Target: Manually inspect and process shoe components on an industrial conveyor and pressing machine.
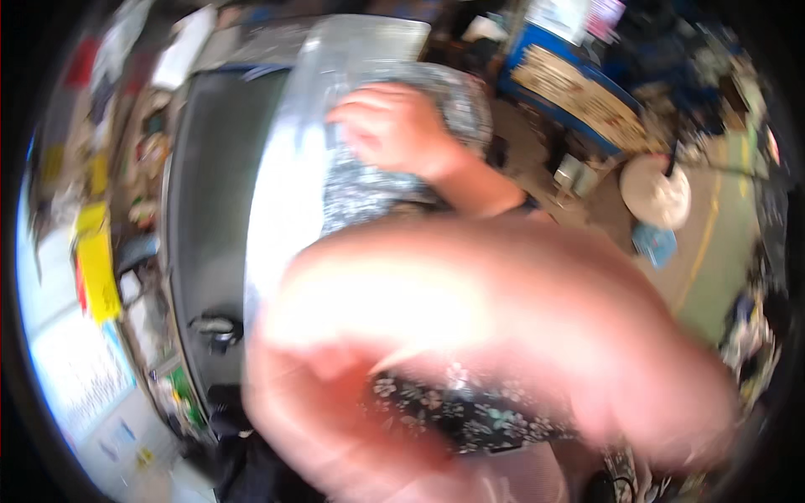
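My right hand [390, 126] reaches in from the right, over a crinkled, shiny grey-silver material [360, 201] that looks like plastic film or foil. It seems to touch the top of it, but blur hides how its fingers are bent. Very close and badly smeared, a bare arm [470, 293] crosses the middle of the picture; it seems to be my left. It bends at the left side, and I cannot make out its fingers. Under the material and left of it runs a bright, glossy surface [289, 184], possibly plastic sheeting.
Left of the glossy surface lies a long dark panel [222, 201] with a small dark object [216, 327] on it. Shelves with a yellow strip [99, 260] line the far left. At right stand a blue-framed board [579, 88] and a round pale stool-like top [656, 191]. Dark floral cloth [470, 411] shows below.
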{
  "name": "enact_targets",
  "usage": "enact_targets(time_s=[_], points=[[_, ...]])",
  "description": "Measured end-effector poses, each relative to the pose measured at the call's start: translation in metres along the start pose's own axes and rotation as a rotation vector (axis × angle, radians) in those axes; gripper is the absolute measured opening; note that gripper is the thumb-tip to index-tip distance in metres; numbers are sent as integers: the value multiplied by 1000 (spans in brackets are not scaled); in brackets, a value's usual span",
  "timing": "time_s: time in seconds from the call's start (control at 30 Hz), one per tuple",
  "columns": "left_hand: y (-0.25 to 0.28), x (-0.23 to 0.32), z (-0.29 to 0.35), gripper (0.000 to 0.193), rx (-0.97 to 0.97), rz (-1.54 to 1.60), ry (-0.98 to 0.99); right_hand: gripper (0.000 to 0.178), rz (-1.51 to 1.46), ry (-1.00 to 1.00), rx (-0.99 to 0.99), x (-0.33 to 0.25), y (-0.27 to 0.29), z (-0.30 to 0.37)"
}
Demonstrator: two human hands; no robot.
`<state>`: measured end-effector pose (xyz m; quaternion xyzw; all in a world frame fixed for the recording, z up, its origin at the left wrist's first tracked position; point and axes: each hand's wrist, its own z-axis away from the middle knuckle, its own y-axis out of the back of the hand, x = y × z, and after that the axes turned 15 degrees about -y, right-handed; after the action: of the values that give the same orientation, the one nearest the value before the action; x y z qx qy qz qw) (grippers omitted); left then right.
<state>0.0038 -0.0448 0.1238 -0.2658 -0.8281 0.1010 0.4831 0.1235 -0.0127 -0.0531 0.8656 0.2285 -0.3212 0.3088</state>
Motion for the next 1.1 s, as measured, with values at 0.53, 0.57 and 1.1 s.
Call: enact_targets(time_s=[0.53,0.57,1.1], points=[[93,98,453,59,1581,-2335,1035,19,1,13,-186,-17,-4,-18],[88,105,491,68,1741,-2351,1242,18,20,-15,-177,-17,-6,-18],[43,132,539,32,2473,-761,143,15,115,-35,-239,-21,-9,-15]])
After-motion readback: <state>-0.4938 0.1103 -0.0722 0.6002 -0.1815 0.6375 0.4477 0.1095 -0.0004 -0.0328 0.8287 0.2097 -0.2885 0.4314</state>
